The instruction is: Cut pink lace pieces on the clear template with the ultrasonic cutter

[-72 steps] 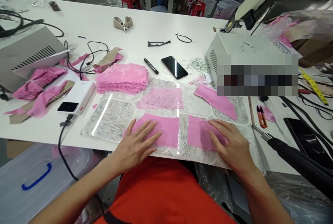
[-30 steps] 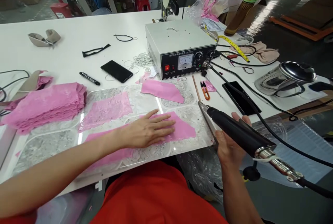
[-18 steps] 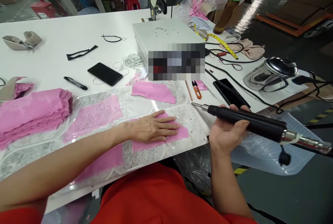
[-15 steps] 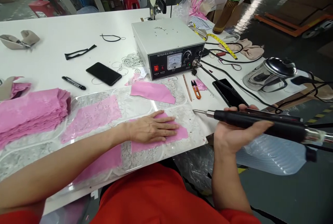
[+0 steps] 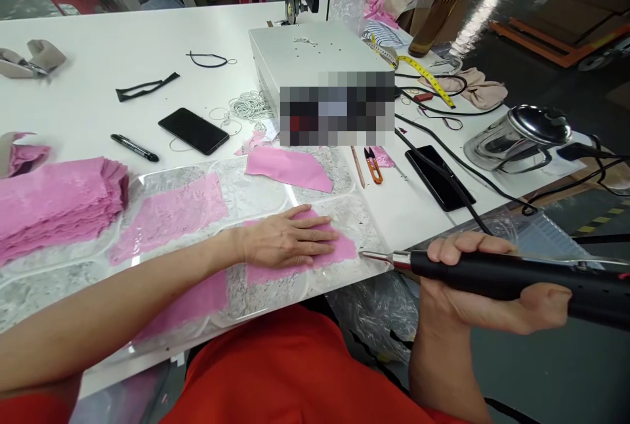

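My left hand [image 5: 285, 240] lies flat with its fingers stretched out on a pink fabric piece [image 5: 343, 248]. That piece lies in a clear, worn plastic template [image 5: 256, 197] with rounded outlines. My right hand [image 5: 485, 296] is wrapped round a black handheld ultrasonic tool [image 5: 497, 274] with a tapered metal tip. The tip points left and sits just off the fabric's right corner; I cannot tell whether it touches the template. Other pink pieces [image 5: 184, 211] show at the template's left, and a loose pink piece [image 5: 290, 169] lies on it near the back.
A stack of pink fabric [image 5: 63, 204] stands at the left. Behind the template are a pale control box [image 5: 315, 56], a phone [image 5: 193, 130] and a pen [image 5: 134, 148]. At the right are orange thread snips [image 5: 373, 167], another phone [image 5: 440, 178], cables and a metal-lidded jug [image 5: 519, 138].
My right hand has brought the tool down, so its tip has dropped to beside the fabric's right corner. My left hand stays flat on the fabric. The view has shifted slightly.
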`<state>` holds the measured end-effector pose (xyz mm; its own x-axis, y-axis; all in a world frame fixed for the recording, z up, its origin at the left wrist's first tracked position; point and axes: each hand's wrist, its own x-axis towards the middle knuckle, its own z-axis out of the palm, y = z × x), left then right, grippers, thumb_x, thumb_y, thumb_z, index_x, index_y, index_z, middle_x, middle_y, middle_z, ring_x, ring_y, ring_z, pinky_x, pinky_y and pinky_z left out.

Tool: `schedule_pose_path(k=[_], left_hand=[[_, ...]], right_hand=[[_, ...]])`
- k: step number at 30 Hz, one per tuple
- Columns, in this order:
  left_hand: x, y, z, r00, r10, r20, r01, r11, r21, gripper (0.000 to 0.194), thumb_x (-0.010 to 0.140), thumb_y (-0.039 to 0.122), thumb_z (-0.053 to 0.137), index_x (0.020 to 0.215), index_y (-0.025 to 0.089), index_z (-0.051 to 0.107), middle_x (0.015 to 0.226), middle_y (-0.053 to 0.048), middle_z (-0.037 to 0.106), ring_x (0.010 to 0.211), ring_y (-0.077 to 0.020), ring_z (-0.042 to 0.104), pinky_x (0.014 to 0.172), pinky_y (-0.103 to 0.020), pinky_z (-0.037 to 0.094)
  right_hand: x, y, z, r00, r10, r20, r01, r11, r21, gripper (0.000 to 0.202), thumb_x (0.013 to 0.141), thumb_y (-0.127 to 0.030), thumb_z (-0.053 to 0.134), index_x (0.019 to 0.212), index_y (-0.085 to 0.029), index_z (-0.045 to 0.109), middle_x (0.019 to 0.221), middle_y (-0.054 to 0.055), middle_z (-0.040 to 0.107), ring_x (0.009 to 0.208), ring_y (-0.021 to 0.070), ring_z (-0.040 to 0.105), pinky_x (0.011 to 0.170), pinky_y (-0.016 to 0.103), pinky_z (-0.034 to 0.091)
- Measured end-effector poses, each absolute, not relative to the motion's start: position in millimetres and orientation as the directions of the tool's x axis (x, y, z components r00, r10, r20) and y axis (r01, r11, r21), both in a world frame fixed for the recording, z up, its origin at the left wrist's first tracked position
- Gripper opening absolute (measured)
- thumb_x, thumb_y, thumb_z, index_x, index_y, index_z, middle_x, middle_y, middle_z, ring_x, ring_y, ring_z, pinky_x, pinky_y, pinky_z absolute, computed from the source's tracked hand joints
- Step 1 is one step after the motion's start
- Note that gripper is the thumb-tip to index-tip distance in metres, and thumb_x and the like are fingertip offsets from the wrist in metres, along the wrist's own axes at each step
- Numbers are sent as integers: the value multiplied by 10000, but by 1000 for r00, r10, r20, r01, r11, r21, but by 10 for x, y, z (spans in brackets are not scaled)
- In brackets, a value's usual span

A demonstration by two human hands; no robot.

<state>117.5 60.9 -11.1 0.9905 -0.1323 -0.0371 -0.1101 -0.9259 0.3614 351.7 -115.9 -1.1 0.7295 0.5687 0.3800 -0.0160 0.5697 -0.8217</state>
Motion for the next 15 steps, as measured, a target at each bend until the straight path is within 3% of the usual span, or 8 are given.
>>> schedule_pose_path(k=[6, 15], left_hand=[[1171, 609, -123, 991, -136, -10, -124, -928, 352, 442, 1045, 371, 397, 1484, 329, 411, 1558, 40, 374, 1501, -211, 230, 1253, -457, 54], [1166, 613, -157, 987, -137, 84, -157, -930, 332, 432, 1039, 375, 400, 1468, 338, 439, 1527, 38, 435, 1482, -208, 285, 1255, -429, 85]], right_hand=[[3486, -1154, 21, 731, 582, 356, -61, 576, -815, 370, 707, -560, 560, 792, -218, 675, 656, -23, 539, 468, 117, 522, 406, 284, 408], [3437, -1114, 15, 726, 572, 382, 10, 547, -837, 319, 744, -512, 469, 774, -233, 619, 647, -26, 511, 451, 114, 492, 395, 285, 399]])
